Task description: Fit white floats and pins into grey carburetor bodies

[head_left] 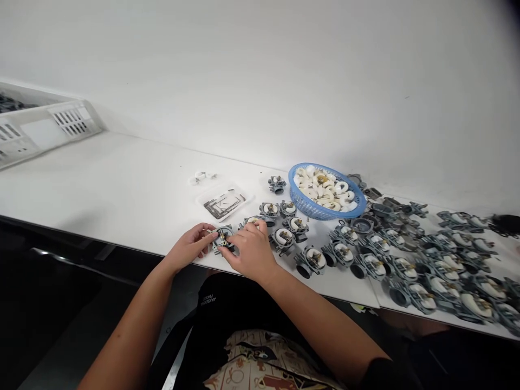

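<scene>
Between my hands, at the front edge of the table, is a grey metal carburetor body [223, 237] with brass parts showing in its open bowl side. My left hand [195, 241] is closed around its left side. From the right, the fingers of my right hand [251, 246] press on the body; whether they also pinch a small part I cannot make out. Just beyond lies a clear plastic tray [225, 203] of thin dark metal pins. Carburetors with white floats, such as this one [283, 238], stand right beside my right hand.
A blue basket [325, 214] heaped with white floats stands at the back. Several rows of carburetors [371, 262] fill the table's right side. A few loose floats [201, 175] lie behind the tray. At the far left is a white slotted crate [49, 130]. A wall runs along the back.
</scene>
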The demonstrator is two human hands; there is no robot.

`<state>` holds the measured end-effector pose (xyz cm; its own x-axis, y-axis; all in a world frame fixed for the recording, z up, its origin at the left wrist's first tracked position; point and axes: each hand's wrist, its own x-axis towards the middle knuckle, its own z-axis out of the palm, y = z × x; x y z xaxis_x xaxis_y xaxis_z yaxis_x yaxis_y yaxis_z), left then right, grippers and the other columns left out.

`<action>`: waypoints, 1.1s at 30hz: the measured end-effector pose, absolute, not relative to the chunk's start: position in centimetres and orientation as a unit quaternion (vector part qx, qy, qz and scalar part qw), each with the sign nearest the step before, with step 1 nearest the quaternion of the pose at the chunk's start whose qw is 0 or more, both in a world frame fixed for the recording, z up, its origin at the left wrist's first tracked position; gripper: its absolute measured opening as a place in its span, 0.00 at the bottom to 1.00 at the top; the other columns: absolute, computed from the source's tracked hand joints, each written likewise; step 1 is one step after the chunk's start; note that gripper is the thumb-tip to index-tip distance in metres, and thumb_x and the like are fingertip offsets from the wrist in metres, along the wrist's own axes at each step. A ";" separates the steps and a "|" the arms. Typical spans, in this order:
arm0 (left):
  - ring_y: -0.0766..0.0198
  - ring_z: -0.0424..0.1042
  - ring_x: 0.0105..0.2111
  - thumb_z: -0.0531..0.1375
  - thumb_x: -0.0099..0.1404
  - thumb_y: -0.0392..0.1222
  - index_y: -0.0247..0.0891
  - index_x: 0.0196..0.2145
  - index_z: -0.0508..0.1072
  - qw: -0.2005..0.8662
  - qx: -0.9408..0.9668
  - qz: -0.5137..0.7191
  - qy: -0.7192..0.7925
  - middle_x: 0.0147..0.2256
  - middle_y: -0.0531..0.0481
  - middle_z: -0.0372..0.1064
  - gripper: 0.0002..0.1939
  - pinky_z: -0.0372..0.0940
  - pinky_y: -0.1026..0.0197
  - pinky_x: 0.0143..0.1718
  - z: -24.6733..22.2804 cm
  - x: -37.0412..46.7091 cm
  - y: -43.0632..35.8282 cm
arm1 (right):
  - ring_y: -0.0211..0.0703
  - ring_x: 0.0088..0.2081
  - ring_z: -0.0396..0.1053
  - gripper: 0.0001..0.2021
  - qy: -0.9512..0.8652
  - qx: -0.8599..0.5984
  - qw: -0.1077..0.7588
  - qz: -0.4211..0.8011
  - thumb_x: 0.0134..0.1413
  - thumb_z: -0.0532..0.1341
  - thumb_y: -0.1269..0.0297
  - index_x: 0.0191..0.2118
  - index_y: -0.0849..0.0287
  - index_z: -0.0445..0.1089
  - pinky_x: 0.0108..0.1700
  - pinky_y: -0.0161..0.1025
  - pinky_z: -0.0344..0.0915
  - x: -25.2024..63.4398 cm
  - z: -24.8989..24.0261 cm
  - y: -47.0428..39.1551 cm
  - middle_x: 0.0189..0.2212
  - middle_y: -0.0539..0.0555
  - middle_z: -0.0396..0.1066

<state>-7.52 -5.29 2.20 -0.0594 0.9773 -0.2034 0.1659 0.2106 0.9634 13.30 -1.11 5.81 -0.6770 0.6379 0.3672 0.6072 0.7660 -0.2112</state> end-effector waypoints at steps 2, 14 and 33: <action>0.65 0.64 0.27 0.65 0.60 0.65 0.40 0.52 0.71 0.490 0.488 0.412 0.593 0.27 0.54 0.64 0.31 0.63 0.65 0.26 2.0 -7.6 -5.4 | 0.47 0.41 0.67 0.16 -0.920 -0.334 0.202 0.036 0.65 0.62 0.50 0.36 0.55 0.80 0.62 0.52 0.46 13.4 6.0 -1.0 0.29 0.52 0.77; 0.61 0.68 0.31 0.59 0.64 0.66 0.39 0.53 0.71 0.446 0.469 0.434 0.626 0.33 0.50 0.69 0.31 0.64 0.63 0.28 1.6 -6.2 -4.5 | 0.49 0.42 0.67 0.17 -0.912 -0.369 0.172 0.056 0.69 0.60 0.52 0.34 0.56 0.79 0.55 0.54 0.50 12.4 7.6 0.6 0.32 0.54 0.78; 0.60 0.67 0.39 0.66 0.62 0.58 0.47 0.59 0.71 0.340 0.549 0.459 0.610 0.47 0.46 0.64 0.30 0.64 0.63 0.32 1.3 -6.3 -5.9 | 0.41 0.35 0.72 0.30 -0.841 -0.456 0.254 0.141 0.64 0.55 0.37 0.53 0.55 0.79 0.32 0.44 0.60 26.9 18.0 7.8 0.37 0.58 0.78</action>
